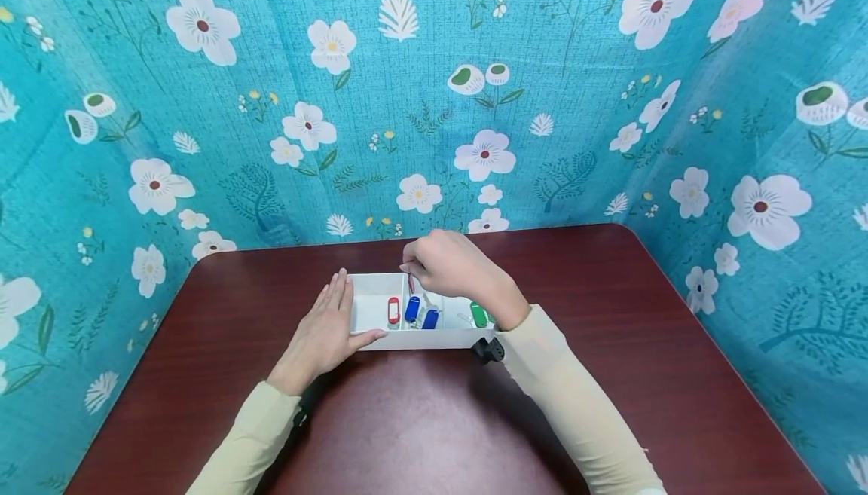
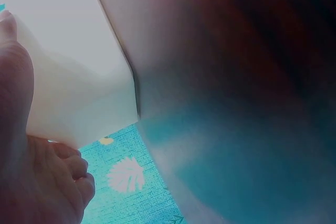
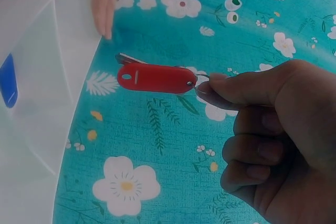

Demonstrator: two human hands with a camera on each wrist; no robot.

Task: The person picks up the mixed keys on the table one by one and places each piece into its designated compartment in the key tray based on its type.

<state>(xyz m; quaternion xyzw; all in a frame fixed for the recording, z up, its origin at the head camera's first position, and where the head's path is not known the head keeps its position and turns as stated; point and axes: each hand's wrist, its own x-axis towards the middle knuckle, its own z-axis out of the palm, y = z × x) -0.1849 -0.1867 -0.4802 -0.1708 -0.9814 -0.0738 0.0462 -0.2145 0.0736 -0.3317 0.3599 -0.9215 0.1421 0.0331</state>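
Observation:
A white divided box [image 1: 434, 340] stands on the table. My left hand [image 1: 322, 333] lies against its left end, fingers straight, thumb along the front wall; the left wrist view shows the box wall [image 2: 73, 40] beside that hand [image 2: 52, 177]. Over the box's back part, my right hand [image 1: 453, 265] pinches the metal ring of a red key tag [image 3: 157, 78] between thumb and finger. A key [image 3: 128, 59] partly shows behind this tag. Inside the box lie another red key tag [image 1: 393, 310] at left, blue key tags [image 1: 412, 309] in the middle and a green key tag [image 1: 478, 315] at right.
Dark red-brown tabletop [image 1: 434, 420] surrounds the box. A turquoise floral cloth [image 1: 407, 103] hangs behind the table and along both sides. Thin dividers [image 1: 404, 299] split the box into compartments. A small black device [image 1: 488, 350] sits at the right wrist.

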